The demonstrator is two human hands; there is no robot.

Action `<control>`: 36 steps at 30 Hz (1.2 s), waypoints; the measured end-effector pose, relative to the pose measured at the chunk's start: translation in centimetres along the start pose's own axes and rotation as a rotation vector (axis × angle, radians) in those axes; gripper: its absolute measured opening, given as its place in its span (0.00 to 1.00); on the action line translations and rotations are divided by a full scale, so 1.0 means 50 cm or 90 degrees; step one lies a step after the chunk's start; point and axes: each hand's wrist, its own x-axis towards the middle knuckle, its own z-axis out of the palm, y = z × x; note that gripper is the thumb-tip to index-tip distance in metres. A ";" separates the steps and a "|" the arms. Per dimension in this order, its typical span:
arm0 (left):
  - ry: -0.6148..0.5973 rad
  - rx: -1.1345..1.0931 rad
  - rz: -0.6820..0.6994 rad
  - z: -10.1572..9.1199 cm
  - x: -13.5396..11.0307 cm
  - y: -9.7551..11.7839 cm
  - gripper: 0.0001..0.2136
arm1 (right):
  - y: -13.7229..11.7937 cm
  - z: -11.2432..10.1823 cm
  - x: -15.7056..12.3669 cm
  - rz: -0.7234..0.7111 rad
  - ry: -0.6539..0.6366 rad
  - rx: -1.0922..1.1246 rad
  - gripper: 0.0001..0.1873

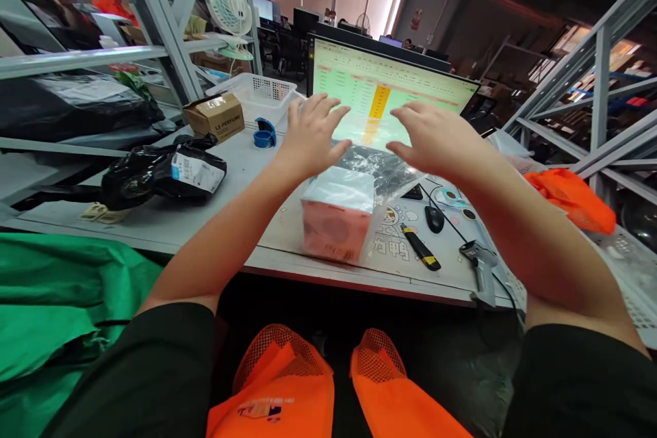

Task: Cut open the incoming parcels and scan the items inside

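Both my hands are raised in front of the monitor, fingers apart. My left hand hovers just above and behind a pink box with a pale top, which stands near the table's front edge. My right hand is up to the right, over a sheet of clear plastic wrap lying behind and beside the box. Neither hand holds anything. A black and yellow box cutter lies right of the box, with a black mouse and a grey barcode scanner beyond it.
Left on the table are a black plastic parcel with a label, a brown carton, a blue tape roll and a white basket. Metal racks flank both sides. Green fabric hangs at the left; an orange bag sits right.
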 end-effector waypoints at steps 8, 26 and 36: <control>-0.184 0.077 -0.013 0.099 0.054 -0.123 0.07 | 0.060 0.126 0.062 0.065 -0.078 -0.175 0.19; -0.194 0.084 0.190 -0.101 -0.152 0.092 0.23 | -0.167 0.029 -0.148 -0.187 -0.264 -0.048 0.18; -0.443 0.254 0.051 -0.107 -0.241 0.169 0.33 | -0.143 0.131 -0.026 -0.010 -0.424 -0.094 0.20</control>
